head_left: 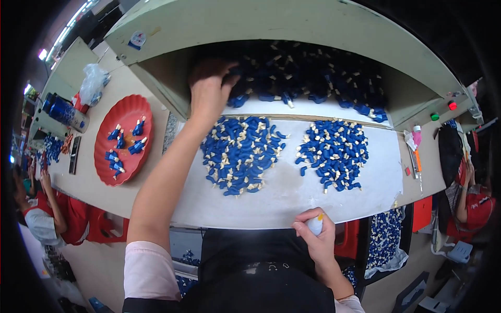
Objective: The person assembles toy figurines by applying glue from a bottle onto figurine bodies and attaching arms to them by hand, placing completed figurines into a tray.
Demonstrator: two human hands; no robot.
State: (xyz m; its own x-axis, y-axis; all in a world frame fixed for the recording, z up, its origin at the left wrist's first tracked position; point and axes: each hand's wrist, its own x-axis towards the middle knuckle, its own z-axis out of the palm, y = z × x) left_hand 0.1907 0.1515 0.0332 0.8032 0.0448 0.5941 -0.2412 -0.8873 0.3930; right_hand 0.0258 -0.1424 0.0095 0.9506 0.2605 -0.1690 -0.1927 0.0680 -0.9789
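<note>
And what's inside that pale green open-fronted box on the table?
Inside the box, many blue-and-cream molded pieces lie on a white surface; the left hand is in there too. The shadowed back and whatever the pieces cover can't be seen.

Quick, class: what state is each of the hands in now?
Left hand: inside the pale green boxy cabinet; grip cannot be told in shadow.
Right hand: closed around a small, white, rounded object.

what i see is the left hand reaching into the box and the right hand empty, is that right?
No, the right hand isn't empty: the head view shows it holding a white object. The left hand does reach into the box.
</note>
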